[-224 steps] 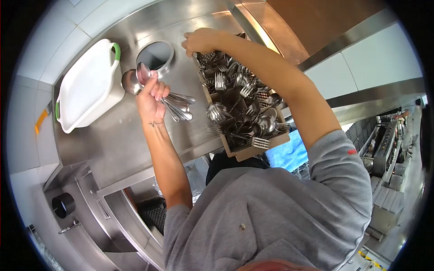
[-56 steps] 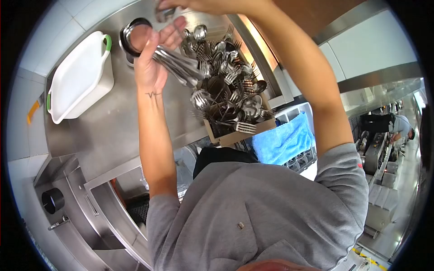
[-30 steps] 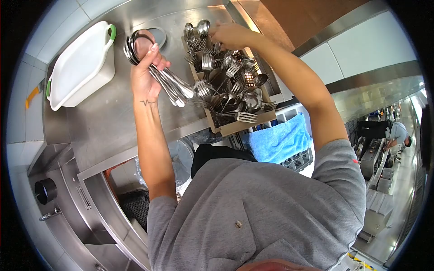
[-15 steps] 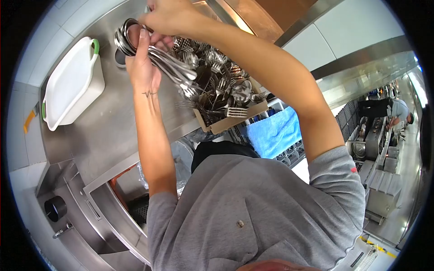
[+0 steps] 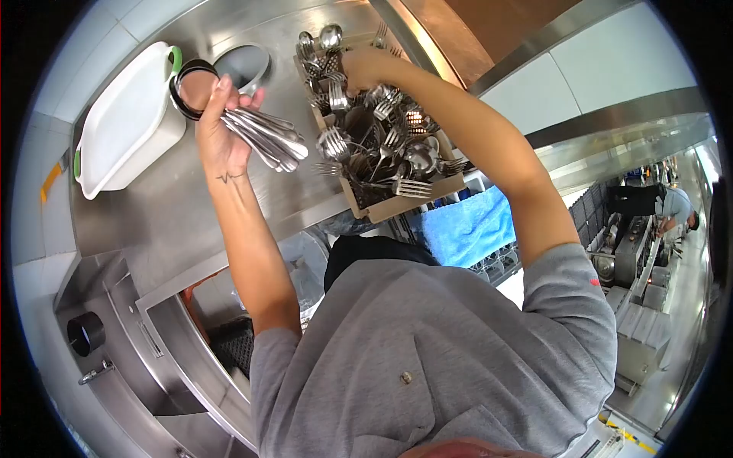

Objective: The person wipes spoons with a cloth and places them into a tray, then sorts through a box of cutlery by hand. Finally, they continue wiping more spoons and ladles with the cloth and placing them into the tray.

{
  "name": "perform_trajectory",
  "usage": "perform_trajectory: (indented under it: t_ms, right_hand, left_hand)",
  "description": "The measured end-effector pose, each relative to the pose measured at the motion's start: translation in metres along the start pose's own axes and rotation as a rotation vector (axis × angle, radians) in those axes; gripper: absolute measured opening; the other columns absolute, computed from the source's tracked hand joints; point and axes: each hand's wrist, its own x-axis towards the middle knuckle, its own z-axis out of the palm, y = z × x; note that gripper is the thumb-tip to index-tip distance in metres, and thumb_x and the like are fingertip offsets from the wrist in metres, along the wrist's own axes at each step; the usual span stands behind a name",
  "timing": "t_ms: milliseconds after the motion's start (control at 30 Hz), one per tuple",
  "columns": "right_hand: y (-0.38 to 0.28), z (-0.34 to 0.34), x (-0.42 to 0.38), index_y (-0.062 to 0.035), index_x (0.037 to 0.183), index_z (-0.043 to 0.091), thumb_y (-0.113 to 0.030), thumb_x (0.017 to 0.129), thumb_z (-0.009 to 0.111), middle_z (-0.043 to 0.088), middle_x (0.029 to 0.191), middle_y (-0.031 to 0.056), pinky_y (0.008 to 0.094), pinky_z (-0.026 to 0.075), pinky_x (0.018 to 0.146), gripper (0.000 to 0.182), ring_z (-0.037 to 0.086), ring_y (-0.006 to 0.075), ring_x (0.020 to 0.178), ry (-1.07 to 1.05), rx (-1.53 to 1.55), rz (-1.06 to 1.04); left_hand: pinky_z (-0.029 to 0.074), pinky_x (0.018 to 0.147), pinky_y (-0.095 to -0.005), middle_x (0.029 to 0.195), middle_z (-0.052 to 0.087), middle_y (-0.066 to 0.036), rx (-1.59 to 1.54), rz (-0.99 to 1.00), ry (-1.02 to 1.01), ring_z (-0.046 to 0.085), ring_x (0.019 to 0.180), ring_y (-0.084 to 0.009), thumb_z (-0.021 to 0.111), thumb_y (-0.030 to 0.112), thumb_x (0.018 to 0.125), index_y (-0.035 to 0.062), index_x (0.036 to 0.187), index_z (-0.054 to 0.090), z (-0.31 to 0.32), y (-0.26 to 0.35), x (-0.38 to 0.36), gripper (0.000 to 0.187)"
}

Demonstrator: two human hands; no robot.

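My left hand (image 5: 221, 133) is closed around a bundle of metal spoons (image 5: 267, 137), stacked together. Their round bowls (image 5: 195, 88) point to the upper left and their handles fan out to the right, above the steel counter. My right hand (image 5: 366, 69) reaches into the far part of a tan box (image 5: 450, 185) filled with mixed cutlery. Its fingers are hidden down among the pieces, so I cannot see what they touch. Several forks (image 5: 412, 188) and spoons (image 5: 330, 35) stick up around it, some over the box's rim.
A white tub (image 5: 122, 122) with green handles stands on the steel counter (image 5: 153, 221) at left. A round grey container (image 5: 243, 65) sits behind my left hand. A blue cloth (image 5: 467, 225) hangs over a rack. A sink (image 5: 175, 374) lies lower left. Another person (image 5: 676, 206) works far right.
My right hand has left the spoon bundle and moved right into the cutlery box. My left hand with the spoons has shifted slightly left and down, uncovering the grey container.
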Motion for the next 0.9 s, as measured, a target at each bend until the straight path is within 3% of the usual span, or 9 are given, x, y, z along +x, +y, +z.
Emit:
perform_trajectory:
  t_ms: [100, 233, 333, 500, 567, 667, 733, 800, 900]
  right_hand:
    - [-0.007, 0.009, 0.001, -0.0011, 0.083, 0.066, -0.023, 0.065, 0.071, 0.064, 0.074, 0.0139, 0.0357, 0.048, 0.063, 0.028, 0.065, 0.0256, 0.081, -0.105, 0.273, 0.126]
    - [0.0, 0.009, -0.009, -0.0011, 0.07, 0.063, -0.015, 0.067, 0.072, 0.062, 0.066, 0.0076, 0.032, 0.045, 0.062, 0.017, 0.061, 0.0206, 0.071, -0.111, 0.858, -0.079]
    - [0.0, -0.002, -0.022, 0.0014, 0.067, 0.06, -0.012, 0.073, 0.067, 0.062, 0.068, 0.0092, 0.028, 0.049, 0.065, 0.017, 0.061, 0.0147, 0.066, 0.166, 1.12, -0.122]
    - [-0.021, -0.057, -0.025, 0.0001, 0.083, 0.061, -0.014, 0.075, 0.066, 0.062, 0.075, 0.0085, 0.0312, 0.049, 0.072, 0.017, 0.062, 0.0162, 0.076, 0.415, 1.134, -0.139]
    - [-0.062, -0.127, -0.091, 0.0083, 0.081, 0.06, -0.011, 0.076, 0.055, 0.061, 0.069, 0.0163, 0.0317, 0.048, 0.052, 0.02, 0.057, 0.0222, 0.056, 0.476, 0.924, -0.064]
    - [-0.102, -0.126, -0.052, 0.0062, 0.079, 0.061, -0.013, 0.078, 0.053, 0.062, 0.067, 0.0157, 0.0334, 0.048, 0.053, 0.021, 0.058, 0.0221, 0.058, 0.518, 0.643, 0.405]
    - [-0.066, -0.113, -0.054, 0.0034, 0.078, 0.061, -0.016, 0.082, 0.051, 0.062, 0.069, 0.014, 0.032, 0.049, 0.054, 0.022, 0.06, 0.0192, 0.059, 0.59, 0.867, -0.245]
    - [-0.051, -0.113, -0.075, 0.0019, 0.081, 0.061, -0.018, 0.084, 0.05, 0.064, 0.073, 0.0135, 0.0311, 0.049, 0.056, 0.022, 0.062, 0.0181, 0.064, 0.489, 1.136, -0.061]
    - [0.016, -0.075, -0.094, -0.003, 0.086, 0.06, -0.01, 0.077, 0.058, 0.063, 0.082, 0.0092, 0.0315, 0.049, 0.064, 0.012, 0.062, 0.0198, 0.069, 0.48, 0.528, -0.041]
  left_hand:
    - [0.048, 0.074, -0.0329, 0.06, 0.046, 0.003, -0.076, -0.064, -0.026, 0.052, 0.06, -0.0115, 0.06, 0.012, 0.084, 0.0105, 0.081, 0.052, -0.009, 0.007, -0.004, 0.009]
    - [0.046, 0.072, -0.0318, 0.06, 0.045, 0.004, 0.016, -0.056, 0.019, 0.049, 0.06, -0.0108, 0.061, 0.017, 0.084, 0.0115, 0.081, 0.052, -0.006, 0.003, -0.008, 0.011]
    - [0.047, 0.074, -0.0341, 0.062, 0.049, 0.003, 0.027, -0.099, -0.047, 0.052, 0.063, -0.0126, 0.061, 0.015, 0.083, 0.0093, 0.087, 0.055, -0.015, -0.002, -0.006, 0.009]
    - [0.047, 0.087, -0.0446, 0.08, 0.062, -0.011, 0.035, -0.092, -0.044, 0.061, 0.085, -0.0263, 0.06, 0.014, 0.084, 0.0019, 0.092, 0.054, 0.003, -0.014, -0.002, 0.016]
    - [0.047, 0.088, -0.0456, 0.089, 0.061, -0.018, 0.045, -0.075, -0.101, 0.06, 0.089, -0.0319, 0.059, 0.013, 0.084, -0.0008, 0.093, 0.052, 0.03, -0.016, -0.002, 0.018]
    - [0.049, 0.08, -0.0416, 0.093, 0.059, -0.019, 0.069, 0.007, -0.194, 0.059, 0.086, -0.0292, 0.059, 0.012, 0.085, -0.0028, 0.095, 0.052, 0.042, -0.025, 0.003, 0.02]
    - [0.048, 0.078, -0.038, 0.087, 0.056, -0.013, 0.176, 0.043, -0.175, 0.054, 0.077, -0.0218, 0.06, 0.014, 0.085, -0.0053, 0.1, 0.053, 0.046, -0.025, 0.002, 0.025]
    - [0.048, 0.075, -0.0361, 0.082, 0.055, -0.01, 0.217, 0.06, -0.129, 0.052, 0.072, -0.0196, 0.06, 0.01, 0.083, -0.0042, 0.096, 0.053, 0.046, -0.022, 0.004, 0.02]
    - [0.05, 0.07, -0.0323, 0.078, 0.057, -0.01, 0.182, 0.061, -0.115, 0.054, 0.069, -0.018, 0.06, 0.004, 0.081, -0.0029, 0.09, 0.055, 0.033, -0.017, 0.005, 0.013]
